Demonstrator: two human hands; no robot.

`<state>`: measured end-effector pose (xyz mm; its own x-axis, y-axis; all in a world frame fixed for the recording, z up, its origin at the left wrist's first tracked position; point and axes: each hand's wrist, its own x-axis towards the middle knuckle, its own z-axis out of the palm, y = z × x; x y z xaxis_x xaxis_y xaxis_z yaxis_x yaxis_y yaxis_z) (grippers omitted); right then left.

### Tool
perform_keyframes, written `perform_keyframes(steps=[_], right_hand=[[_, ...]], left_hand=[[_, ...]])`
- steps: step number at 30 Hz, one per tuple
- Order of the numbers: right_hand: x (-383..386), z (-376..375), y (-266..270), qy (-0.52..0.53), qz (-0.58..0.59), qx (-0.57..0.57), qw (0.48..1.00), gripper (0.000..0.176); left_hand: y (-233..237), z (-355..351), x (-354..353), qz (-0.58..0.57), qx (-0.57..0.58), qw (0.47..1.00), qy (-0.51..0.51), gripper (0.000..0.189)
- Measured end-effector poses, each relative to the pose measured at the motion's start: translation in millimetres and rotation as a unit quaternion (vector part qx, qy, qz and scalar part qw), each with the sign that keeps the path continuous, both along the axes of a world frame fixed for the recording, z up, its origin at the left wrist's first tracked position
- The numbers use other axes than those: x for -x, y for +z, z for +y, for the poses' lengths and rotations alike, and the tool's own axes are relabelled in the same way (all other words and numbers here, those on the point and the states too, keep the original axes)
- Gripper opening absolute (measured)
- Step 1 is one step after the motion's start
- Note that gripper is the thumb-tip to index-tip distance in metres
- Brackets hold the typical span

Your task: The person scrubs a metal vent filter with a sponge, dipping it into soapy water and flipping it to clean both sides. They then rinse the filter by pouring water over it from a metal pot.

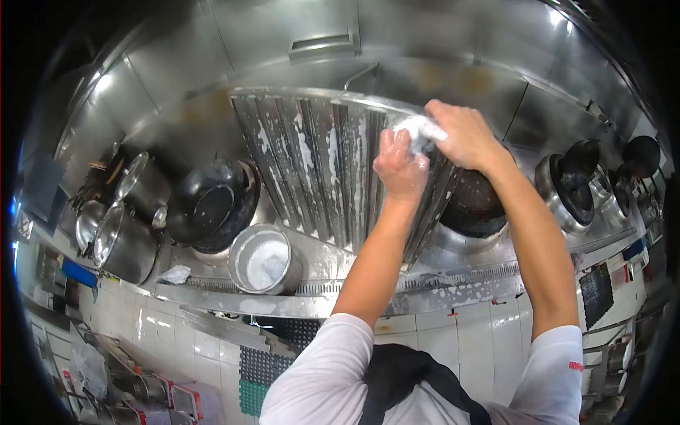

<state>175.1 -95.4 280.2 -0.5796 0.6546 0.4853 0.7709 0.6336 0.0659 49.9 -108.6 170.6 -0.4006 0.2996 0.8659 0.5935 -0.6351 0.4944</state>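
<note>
A large ribbed metal baffle filter, streaked with white suds, leans upright on the stove in front of me. Near its upper right corner is a white, foam-covered wad, its material hidden by the suds. My right hand closes on the wad at the filter's top edge, fingers bent over it. Wet and foamy, my left hand is just left of and below it, with its fingers curled against the filter's face and the wad. I cannot tell what is inside the left fingers.
A metal pot of soapy water stands on the stove's front ledge, left of the filter. Black woks rest on the left burner, with steel pots farther left. Another wok lies behind my right forearm. More pans stand at the right.
</note>
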Motion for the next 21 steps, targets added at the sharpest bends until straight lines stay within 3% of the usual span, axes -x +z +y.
perform_keyframes(steps=[2, 5, 7, 9, 11, 13, 17, 20, 21], right_hand=[[-2.5, -1.7, -4.3, -0.003, 0.008, 0.031, 0.999, 0.036], [-3.0, 6.2, -2.0, -0.012, 0.012, -0.001, 1.0, 0.038], [-1.5, 2.7, -9.1, -0.017, 0.0, -0.005, 1.0, 0.036], [-1.9, 4.8, -2.8, 0.002, 0.021, 0.028, 0.999, 0.037], [-2.9, 5.9, 0.5, 0.014, 0.004, 0.009, 1.0, 0.039], [-3.6, 5.7, -3.3, 0.004, 0.017, 0.009, 1.0, 0.041], [4.6, -0.5, 1.8, -0.05, 0.0, 0.047, 0.998, 0.045], [0.3, 0.9, -1.6, -0.039, 0.0, 0.023, 0.999, 0.046], [1.6, 2.6, -3.0, -0.052, -0.003, 0.011, 0.999, 0.046]], left_hand=[[-26.7, -8.9, -5.9, -0.033, 0.093, 0.995, 0.001, 0.028], [-72.6, -11.9, 1.8, -0.053, 0.051, 0.994, -0.075, 0.032], [-37.5, -12.9, 5.5, -0.07, 0.101, 0.989, -0.08, 0.036], [16.6, -5.7, 1.6, -0.101, 0.065, 0.99, -0.077, 0.036], [-1.7, -7.0, -0.3, -0.113, 0.076, 0.988, -0.068, 0.034], [-51.0, -10.0, 1.6, -0.035, 0.119, 0.989, -0.074, 0.032], [-4.4, -1.9, 3.4, -0.016, 0.083, 0.996, -0.042, 0.035], [-32.3, -5.5, -1.9, 0.003, 0.174, 0.985, -0.021, 0.036], [-61.2, -7.4, 2.1, 0.007, 0.207, 0.978, -0.023, 0.035]])
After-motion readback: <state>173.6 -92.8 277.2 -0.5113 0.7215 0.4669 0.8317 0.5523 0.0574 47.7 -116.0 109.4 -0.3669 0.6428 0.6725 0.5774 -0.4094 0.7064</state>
